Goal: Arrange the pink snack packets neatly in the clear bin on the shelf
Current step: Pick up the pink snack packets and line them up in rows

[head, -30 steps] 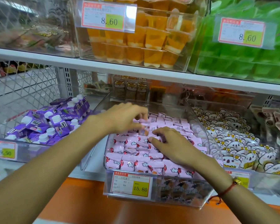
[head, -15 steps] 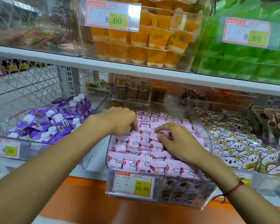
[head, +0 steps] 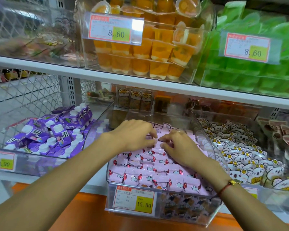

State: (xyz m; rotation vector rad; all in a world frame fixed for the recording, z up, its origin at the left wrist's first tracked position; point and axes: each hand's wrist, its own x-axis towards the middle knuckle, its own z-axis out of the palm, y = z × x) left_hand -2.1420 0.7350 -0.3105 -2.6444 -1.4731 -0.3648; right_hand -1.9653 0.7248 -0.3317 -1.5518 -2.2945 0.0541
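Observation:
Several pink snack packets [head: 155, 174] with cloud and red prints fill a clear bin [head: 187, 209] on the lower shelf, laid in rough rows. Both hands are inside the bin, near its middle. My left hand [head: 133, 135] has its fingers curled down and pinches a pink packet at its tips. My right hand [head: 180, 147] sits just to the right, fingers bent, pinching the same or a neighbouring packet. The two sets of fingertips almost meet. The packets under the hands are hidden.
A price tag [head: 134, 200] reading 15.80 hangs on the bin's front. Purple drink cartons [head: 55, 135] fill the left bin, koala-print packets [head: 240, 155] the right one. Above the shelf board [head: 140, 80] stand orange jelly cups [head: 157, 52] and green packs [head: 257, 72].
My hands have drawn together at the middle of the bin, fingertips now nearly touching over one packet. The view has shifted slightly closer and lower.

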